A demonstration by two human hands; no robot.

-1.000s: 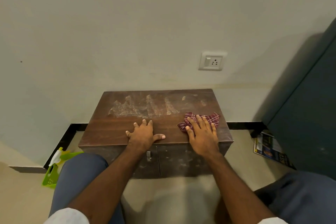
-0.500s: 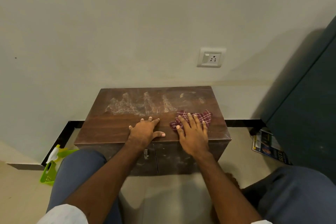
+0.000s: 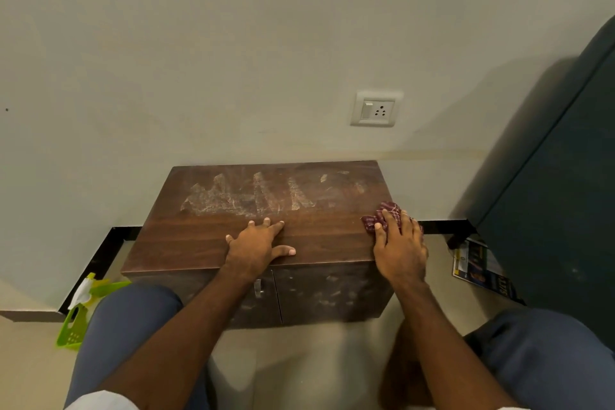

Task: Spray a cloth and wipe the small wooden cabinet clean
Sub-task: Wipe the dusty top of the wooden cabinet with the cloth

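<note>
The right hand [image 3: 401, 249] lies flat, fingers fairly straight and close together, pressing down on a crumpled dark-red and white checked cloth [image 3: 383, 213]; nothing is curled round it, the palm and fingers simply bear on it. The cloth sits on the top of the small dark-brown wooden cabinet [image 3: 186, 243], at its right edge about halfway back, and bunches out beyond the fingertips and to their left. The left hand [image 3: 256, 248] rests open on the same top near the front edge, around the middle, fingers spread and thumb pointing right, holding nothing. The two hands are well apart. Behind the left hand, across the back half of the top, run pale streaky dust smears [image 3: 226, 199]; the front strip looks darker and cleaner. Below, the cabinet's two front doors carry pale smudges, and a small metal handle [image 3: 258, 288] shows just under the left wrist. The cabinet stands against a plain off-white wall with a white socket plate [image 3: 375, 109] above its right end. On the floor to the left lies a lime-green plastic item with a white top part [image 3: 75, 326]; to the right a printed magazine [image 3: 476, 266] lies beside a dark teal upholstered piece [image 3: 549, 209]. Both knees, in blue-grey trousers [image 3: 126, 326], frame the view.
</note>
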